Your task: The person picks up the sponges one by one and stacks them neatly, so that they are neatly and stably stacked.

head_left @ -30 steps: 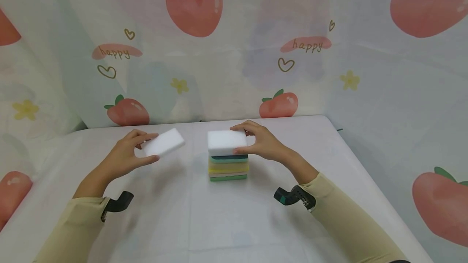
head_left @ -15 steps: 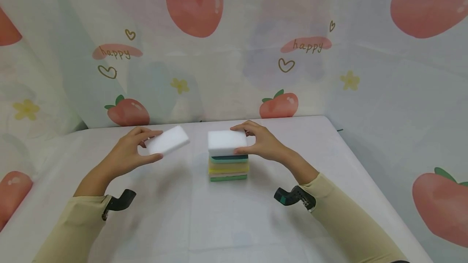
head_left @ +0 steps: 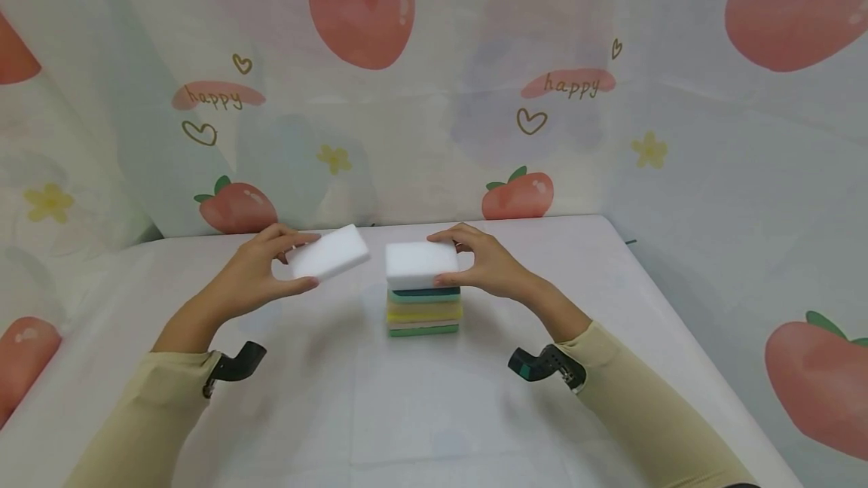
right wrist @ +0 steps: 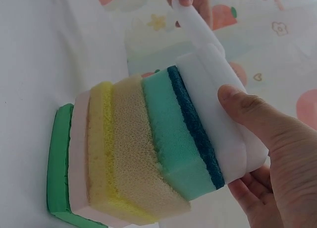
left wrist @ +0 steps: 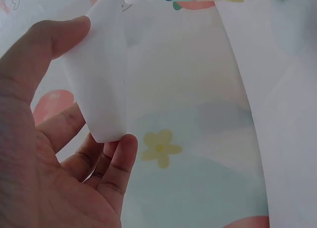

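My left hand (head_left: 251, 277) pinches a white sponge block (head_left: 331, 253) between thumb and fingertips. It hangs tilted in the air, just left of a sponge stack. Thumb and fingers sit on opposite edges of this block (left wrist: 101, 79) in the left wrist view. My right hand (head_left: 493, 266) grips the right end of white sponge (head_left: 415, 266) on top of the stack. Under that white, the right wrist view shows a teal sponge (right wrist: 171, 134) with a dark blue scouring layer, then tan (right wrist: 133, 143), yellow (right wrist: 104, 139), pale pink (right wrist: 79, 153) and green (right wrist: 60, 158) layers.
The stack stands on a white-covered table (head_left: 407, 413). Behind it hangs a cloth backdrop (head_left: 434, 119) printed with fruit, flowers and hearts. Each wrist carries a black camera mount (head_left: 237, 364).
My left hand has carried its white sponge to the right and slightly upward, closer to the stack. My right hand and the stack have stayed in place.
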A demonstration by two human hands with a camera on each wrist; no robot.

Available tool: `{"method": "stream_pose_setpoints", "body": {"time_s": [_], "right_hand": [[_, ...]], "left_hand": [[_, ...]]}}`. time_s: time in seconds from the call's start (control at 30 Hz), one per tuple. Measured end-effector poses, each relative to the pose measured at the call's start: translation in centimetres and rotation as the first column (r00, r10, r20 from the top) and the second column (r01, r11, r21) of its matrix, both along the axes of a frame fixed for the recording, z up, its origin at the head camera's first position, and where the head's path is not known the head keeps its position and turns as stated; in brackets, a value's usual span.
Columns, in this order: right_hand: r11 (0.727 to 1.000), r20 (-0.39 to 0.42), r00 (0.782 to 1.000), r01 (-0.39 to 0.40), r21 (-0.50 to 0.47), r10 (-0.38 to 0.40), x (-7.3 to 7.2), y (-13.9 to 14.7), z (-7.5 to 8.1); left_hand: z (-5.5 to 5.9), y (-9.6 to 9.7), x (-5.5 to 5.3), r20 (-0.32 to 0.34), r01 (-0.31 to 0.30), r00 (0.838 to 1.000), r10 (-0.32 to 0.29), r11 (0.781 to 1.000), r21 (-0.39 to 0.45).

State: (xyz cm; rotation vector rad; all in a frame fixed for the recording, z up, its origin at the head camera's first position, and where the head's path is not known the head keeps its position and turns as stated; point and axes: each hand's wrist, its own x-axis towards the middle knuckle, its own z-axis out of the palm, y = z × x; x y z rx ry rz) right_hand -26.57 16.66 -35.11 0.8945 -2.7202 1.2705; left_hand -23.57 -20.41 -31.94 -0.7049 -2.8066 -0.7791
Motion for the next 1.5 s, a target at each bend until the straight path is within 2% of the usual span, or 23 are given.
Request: {"method": "stream_pose_setpoints", "body": {"time_s": [0.27,0.5,0.87,1.23,1.5], "right_hand": [[1.0,-0.019,1.0,-0.006,-0.005,0.006,0.0,0.0,0.0],[1.0,-0.011,1.0,-0.01,-0.011,0.009,-0.1,0.0,-0.1],[1.0,-0.018,1.0,-0.005,-0.009,0.005,-0.1,0.0,-0.2],[1.0,-0.02,1.0,-0.012,-0.017,0.012,-0.2,0.0,-0.3],[1.0,-0.011,1.0,-0.006,-0.016,0.006,-0.3,0.0,-0.3]], "left_hand": [[0.5,1.5,-0.3,0.001,0.05,0.999,-0.05,0.998,0.024],[0.5,2.5,-0.6,0.012,0.062,0.998,-0.062,0.998,0.025],[0.6,4.0,-1.2,0.026,0.119,0.992,-0.12,0.992,0.035],[1.0,5.7,-1.2,0.033,0.152,0.988,-0.152,0.988,0.011],[1.3,6.6,-1.4,0.036,0.176,0.984,-0.177,0.984,0.028]]}}
